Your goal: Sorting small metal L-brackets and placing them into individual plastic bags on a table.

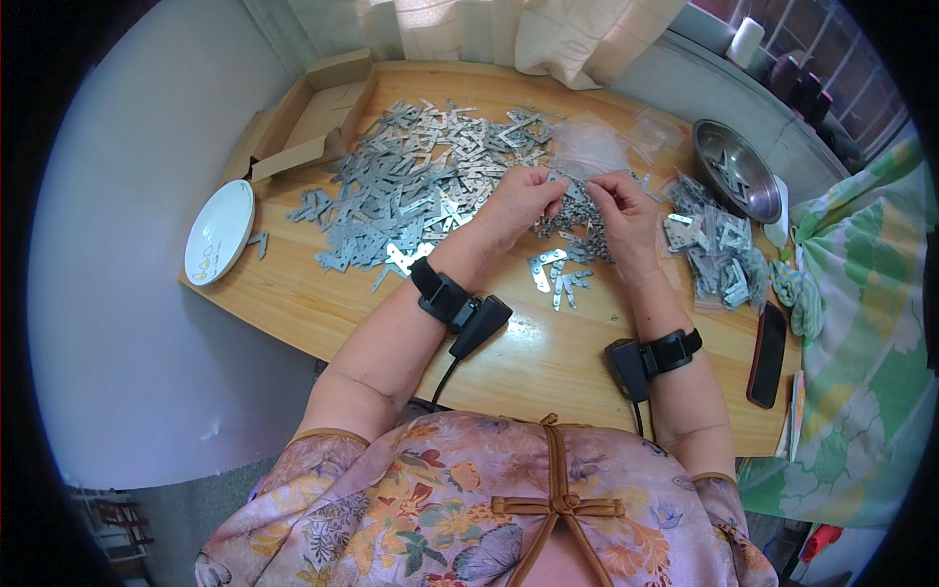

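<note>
Above a heap of small metal screws, my left hand and my right hand come close together. Fingers of both are pinched, thumb against forefinger. What sits between the fingertips is too small to make out. Left of my hands spreads a large pile of flat silver metal brackets, some L-shaped, some T-shaped. Closer to me lies a small group of L-shaped brackets. Clear plastic bags lie just beyond my fingertips.
An open cardboard box and a white plate stand at the left. On the right are a steel bowl holding some brackets, filled plastic bags and a phone. A patterned green cloth hangs along the right edge.
</note>
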Available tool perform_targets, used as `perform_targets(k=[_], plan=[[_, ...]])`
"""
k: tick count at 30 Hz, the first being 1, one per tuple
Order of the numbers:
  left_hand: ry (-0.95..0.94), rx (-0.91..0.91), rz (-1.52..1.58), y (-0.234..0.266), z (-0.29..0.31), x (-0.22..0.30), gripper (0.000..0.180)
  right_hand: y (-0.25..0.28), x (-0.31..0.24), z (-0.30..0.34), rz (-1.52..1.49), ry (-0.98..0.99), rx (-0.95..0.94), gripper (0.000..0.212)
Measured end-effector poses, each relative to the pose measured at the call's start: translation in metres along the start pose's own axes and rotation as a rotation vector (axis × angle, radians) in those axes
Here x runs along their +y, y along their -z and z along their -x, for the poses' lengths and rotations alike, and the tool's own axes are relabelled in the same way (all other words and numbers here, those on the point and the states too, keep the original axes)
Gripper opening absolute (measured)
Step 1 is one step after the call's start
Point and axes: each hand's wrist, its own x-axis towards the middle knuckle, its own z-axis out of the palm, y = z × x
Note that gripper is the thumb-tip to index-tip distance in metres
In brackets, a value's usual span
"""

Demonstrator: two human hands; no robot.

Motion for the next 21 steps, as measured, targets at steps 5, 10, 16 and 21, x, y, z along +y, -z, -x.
perform_targets(k=[5, 10, 16, 21], plan=[[0.066, 0.007, 0.006, 0.0011, 0.0004, 0.0022, 0.022, -0.0007, -0.0036, -0.0007, 0.122, 0.231, -0.089, 0.005], [0.100, 0.035, 0.053, 0.0006, 0.0012, 0.0037, 0.020, -0.0015, -0.0083, 0.0003, 0.153, 0.256, -0.110, 0.005], [0.146, 0.041, 0.078, 0.0031, 0.0008, 0.0039, 0.019, 0.0004, -0.0079, -0.0013, 0.265, 0.416, -0.131, 0.008], [0.157, 0.039, 0.031, 0.0033, 0.0008, 0.0041, 0.017, 0.0027, -0.0082, -0.0027, 0.406, 0.561, -0.146, 0.010]])
